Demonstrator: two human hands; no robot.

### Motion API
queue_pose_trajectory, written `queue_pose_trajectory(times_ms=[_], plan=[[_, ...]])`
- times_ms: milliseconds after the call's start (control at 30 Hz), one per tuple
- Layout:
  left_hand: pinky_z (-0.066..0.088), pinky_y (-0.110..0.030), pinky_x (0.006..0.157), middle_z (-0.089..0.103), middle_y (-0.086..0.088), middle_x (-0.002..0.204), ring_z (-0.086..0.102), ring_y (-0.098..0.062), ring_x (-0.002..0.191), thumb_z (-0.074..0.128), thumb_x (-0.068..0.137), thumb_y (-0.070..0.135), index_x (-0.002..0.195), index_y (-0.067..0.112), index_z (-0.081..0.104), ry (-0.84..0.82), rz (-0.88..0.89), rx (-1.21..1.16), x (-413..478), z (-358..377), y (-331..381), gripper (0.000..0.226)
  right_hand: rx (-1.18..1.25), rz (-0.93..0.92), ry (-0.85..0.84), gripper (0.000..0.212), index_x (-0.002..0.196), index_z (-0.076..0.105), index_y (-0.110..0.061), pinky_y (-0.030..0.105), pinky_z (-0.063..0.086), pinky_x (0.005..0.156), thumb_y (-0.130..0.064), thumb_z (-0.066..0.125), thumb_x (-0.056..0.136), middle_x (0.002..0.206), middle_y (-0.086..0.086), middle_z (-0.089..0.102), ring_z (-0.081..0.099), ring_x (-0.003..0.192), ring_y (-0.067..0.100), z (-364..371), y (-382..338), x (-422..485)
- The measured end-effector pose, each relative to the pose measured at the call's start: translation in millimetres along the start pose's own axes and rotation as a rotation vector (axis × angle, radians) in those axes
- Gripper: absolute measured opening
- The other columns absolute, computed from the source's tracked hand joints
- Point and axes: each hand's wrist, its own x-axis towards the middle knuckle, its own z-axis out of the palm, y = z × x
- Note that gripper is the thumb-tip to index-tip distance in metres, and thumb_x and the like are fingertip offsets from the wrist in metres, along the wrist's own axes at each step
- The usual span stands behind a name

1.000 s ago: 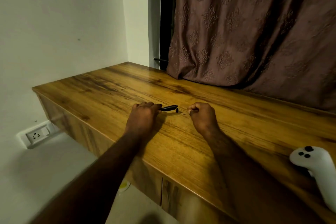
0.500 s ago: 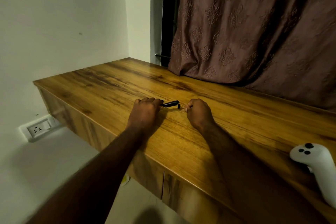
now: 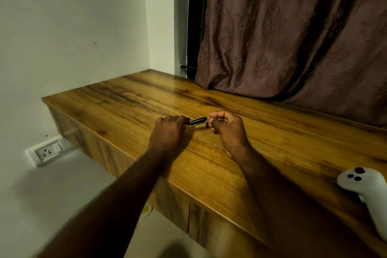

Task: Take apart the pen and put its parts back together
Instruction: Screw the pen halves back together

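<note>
A black pen barrel [image 3: 196, 121] sticks out to the right of my left hand [image 3: 169, 130], which is closed around its left end just above the wooden desk [image 3: 134, 100]. My right hand [image 3: 227, 125] has its fingers pinched at the barrel's right end, where a thin pale part meets the opening; that part is too small to identify. A tiny black piece [image 3: 207, 125] sits right below the barrel's tip, beside my right fingers.
A white handheld controller [image 3: 368, 190] lies at the desk's right front edge. A brown patterned curtain [image 3: 293, 37] hangs over the desk's back. The wall closes the left side, with a socket [image 3: 47, 151] below the desk.
My right hand has closed the gap to the barrel's end and turned its fingers up. The left hand still holds the barrel in nearly the same spot.
</note>
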Motion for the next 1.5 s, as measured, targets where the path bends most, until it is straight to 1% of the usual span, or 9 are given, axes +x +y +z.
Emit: queue_pose_trajectory(times_ms=[133, 533, 700, 767, 1000, 1200, 1300, 1433, 1500], plan=[[0.035, -0.035, 0.077, 0.069, 0.000, 0.102, 0.060, -0.022, 0.093, 0.056, 0.093, 0.031, 0.113, 0.024, 0.060, -0.002, 0.005, 0.002, 0.7, -0.3, 0.5, 0.022, 0.029, 0.010, -0.009, 0.014, 0.093, 0.065, -0.008, 0.014, 0.048, 0.056, 0.004, 0.061, 0.088, 0.080, 0.008, 0.065, 0.056, 0.062, 0.008, -1.4, -1.2, 0.0], [0.035, -0.035, 0.078, 0.068, -0.001, 0.104, 0.059, -0.023, 0.095, 0.052, 0.092, 0.033, 0.117, 0.022, 0.060, 0.002, 0.011, -0.011, -0.6, -3.8, 1.9, 0.029, -0.101, -0.044, -0.019, 0.011, 0.092, 0.067, -0.006, 0.012, 0.048, 0.056, 0.003, 0.061, 0.088, 0.075, 0.002, 0.065, 0.059, 0.064, 0.008, -2.4, 0.1, 0.1], [0.034, -0.035, 0.077, 0.068, -0.002, 0.103, 0.059, -0.023, 0.094, 0.054, 0.094, 0.030, 0.115, 0.022, 0.061, 0.009, 0.006, -0.012, -0.1, -2.8, 0.8, 0.024, -0.251, -0.087, -0.040, 0.013, 0.088, 0.068, -0.012, 0.031, 0.052, 0.071, 0.000, 0.062, 0.088, 0.077, 0.002, 0.066, 0.063, 0.074, 0.015, -2.5, 5.3, 3.1], [0.034, -0.036, 0.078, 0.068, -0.002, 0.103, 0.059, -0.023, 0.095, 0.054, 0.094, 0.031, 0.115, 0.022, 0.060, 0.006, 0.007, -0.015, 0.6, -2.4, 0.4, 0.024, -0.243, -0.084, -0.035, 0.012, 0.089, 0.069, -0.010, 0.034, 0.053, 0.072, 0.000, 0.062, 0.088, 0.077, 0.004, 0.067, 0.063, 0.074, 0.017, -2.2, 5.5, 3.3], [0.034, -0.035, 0.076, 0.068, -0.001, 0.104, 0.059, -0.023, 0.094, 0.051, 0.093, 0.032, 0.118, 0.022, 0.060, 0.008, 0.016, -0.002, 0.4, -1.8, -0.5, 0.028, -0.242, -0.092, -0.038, 0.014, 0.088, 0.070, -0.011, 0.033, 0.052, 0.070, 0.001, 0.063, 0.087, 0.079, 0.005, 0.068, 0.063, 0.074, 0.019, -3.0, 5.6, 3.0], [0.034, -0.034, 0.076, 0.068, -0.001, 0.104, 0.059, -0.023, 0.094, 0.051, 0.092, 0.034, 0.117, 0.021, 0.061, -0.006, 0.018, -0.030, 0.1, -2.0, -2.0, 0.030, -0.113, -0.047, -0.066, 0.017, 0.085, 0.068, -0.012, 0.021, 0.049, 0.062, 0.004, 0.062, 0.087, 0.074, 0.005, 0.065, 0.058, 0.066, 0.011, -3.7, 3.6, 3.0], [0.035, -0.033, 0.074, 0.068, 0.000, 0.102, 0.060, -0.022, 0.091, 0.053, 0.093, 0.033, 0.117, 0.022, 0.061, -0.005, 0.031, -0.012, 0.5, -0.3, -2.8, 0.028, -0.065, -0.016, -0.080, 0.014, 0.087, 0.068, -0.010, 0.020, 0.049, 0.059, 0.003, 0.062, 0.088, 0.072, 0.005, 0.065, 0.059, 0.062, 0.008, -5.7, 3.9, 3.3], [0.033, -0.031, 0.071, 0.069, -0.001, 0.096, 0.060, -0.022, 0.085, 0.035, 0.091, 0.050, 0.113, 0.021, 0.063, 0.002, 0.052, -0.049, -1.7, -2.5, -0.5, 0.046, -0.038, -0.002, -0.109, 0.010, 0.090, 0.067, -0.007, 0.017, 0.048, 0.054, 0.001, 0.061, 0.090, 0.072, 0.006, 0.064, 0.058, 0.056, 0.003, -5.9, 4.3, 2.9], [0.037, -0.033, 0.072, 0.069, -0.001, 0.097, 0.061, -0.023, 0.086, 0.043, 0.092, 0.045, 0.112, 0.020, 0.063, -0.001, 0.039, -0.036, -1.3, -3.1, -1.2, 0.038, -0.009, 0.021, -0.124, 0.010, 0.091, 0.066, -0.007, 0.018, 0.047, 0.052, 0.001, 0.059, 0.091, 0.073, 0.008, 0.063, 0.057, 0.057, 0.007, -5.6, 4.0, 3.1]])
